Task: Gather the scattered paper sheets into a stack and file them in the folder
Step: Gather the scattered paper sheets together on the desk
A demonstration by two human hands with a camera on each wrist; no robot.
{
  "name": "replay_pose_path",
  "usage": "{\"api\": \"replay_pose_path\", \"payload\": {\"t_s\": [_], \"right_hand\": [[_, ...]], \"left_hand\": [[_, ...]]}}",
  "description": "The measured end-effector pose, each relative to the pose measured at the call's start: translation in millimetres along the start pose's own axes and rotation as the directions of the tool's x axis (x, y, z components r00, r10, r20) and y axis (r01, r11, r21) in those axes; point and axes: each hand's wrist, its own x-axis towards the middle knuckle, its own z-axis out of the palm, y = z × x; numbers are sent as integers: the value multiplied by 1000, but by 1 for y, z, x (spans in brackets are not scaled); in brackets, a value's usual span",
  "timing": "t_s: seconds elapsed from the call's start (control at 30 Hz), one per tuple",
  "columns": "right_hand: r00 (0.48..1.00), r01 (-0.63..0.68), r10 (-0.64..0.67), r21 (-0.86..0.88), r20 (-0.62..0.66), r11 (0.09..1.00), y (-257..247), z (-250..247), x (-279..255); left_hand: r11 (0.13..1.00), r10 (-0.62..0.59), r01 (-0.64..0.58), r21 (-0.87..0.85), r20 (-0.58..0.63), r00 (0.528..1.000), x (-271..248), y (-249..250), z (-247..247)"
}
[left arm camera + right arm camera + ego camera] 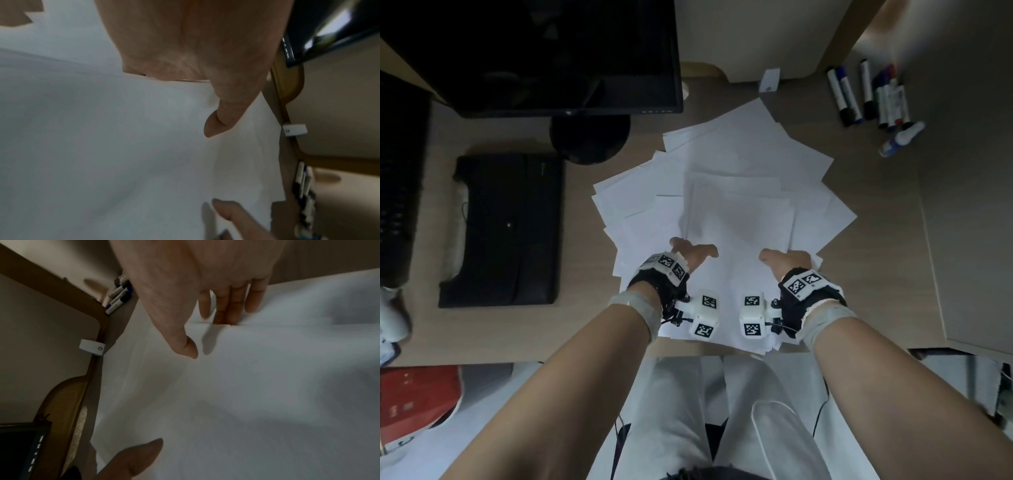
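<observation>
The paper sheets [726, 192] lie fanned in a loose white heap on the desk [887, 212], reaching from its near edge toward the middle. Both hands work the near part of the heap. The left hand [690, 255] has its fingers tucked under the left edge of the upper sheets, with the thumb [218, 123] lying on top, so it pinches that edge. The right hand [787, 262] mirrors it on the right side: its fingers [228, 308] slide beneath a sheet edge while its thumb [185, 344] hovers just above the paper, so whether it truly grips I cannot tell.

The sheets overlap too much to count; well over ten corners show. One black folder [506, 229] lies shut near the left edge, well apart from the heap. About eight markers [873, 99] cluster at the far right; their exact number is blurred. One monitor [530, 54] stands at the far left corner, cut off by the frame.
</observation>
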Motion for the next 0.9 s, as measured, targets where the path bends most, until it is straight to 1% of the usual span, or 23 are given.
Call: {"api": "replay_pose_path", "payload": {"t_s": [0.03,0.1,0.13,0.23,0.33,0.37,0.4,0.43,0.47,0.5,0.53,0.57,0.6,0.63,0.67,0.73,0.83,0.87,0.9], "right_hand": [[1000,1,-1,2,18,1000,1,-1,2],[999,-6,7,-19,51,1000,1,-6,-1],[999,15,-14,-28,52,999,2,-7,2],[992,123,-123,-32,7,992,1,-7,5],[967,223,-239,-160,-92,962,-3,-11,8],[963,224,-246,-182,-110,958,-5,-12,7],[966,214,-235,-181,-107,960,-7,-12,7],[968,211,-232,-194,-92,958,-9,-12,8],[969,213,-236,-220,-80,952,-11,-12,7],[968,221,-244,-245,-67,944,-13,-11,5],[964,235,-258,-258,-59,937,-15,-11,5],[964,234,-260,-275,-60,932,-16,-11,5],[967,215,-246,-294,-70,931,-18,-11,7],[970,188,-227,-322,-86,928,-19,-13,7],[973,164,-210,-350,-95,922,-20,-15,8],[980,127,-174,-378,-93,917,-21,-23,10],[978,177,-204,-357,-39,917,-19,-29,20],[975,203,-221,-342,-14,918,-17,-30,25],[973,217,-229,-326,-1,920,-15,-31,29]], "left_hand": [[1000,18,-18,12,-22,1000,1,1,4],[999,54,-54,3,-13,998,4,2,10],[998,58,-58,-25,-17,998,7,1,12],[990,102,-110,-83,-98,990,9,-12,15],[978,81,-112,-176,-175,981,8,-26,13],[974,44,-86,-212,-195,980,5,-34,11],[968,-19,-36,-247,-218,976,4,-43,10],[967,-56,-5,-256,-230,972,3,-54,11],[968,-79,20,-251,-226,971,6,-65,14],[971,-120,76,-227,-185,976,16,-76,15],[993,-84,65,-101,-194,977,28,-88,21],[991,-67,42,-123,-202,977,27,-90,22],[973,-87,38,-229,-209,974,16,-84,22],[961,-83,21,-276,-216,973,6,-75,18],[965,-100,36,-258,-238,966,-1,-68,18],[973,-73,17,-229,-238,968,-7,-52,19],[985,-72,18,-173,-308,949,-12,-41,25],[992,-73,34,-120,-339,938,-13,-37,26],[997,-71,57,-47,-393,917,-14,-38,27]]}}
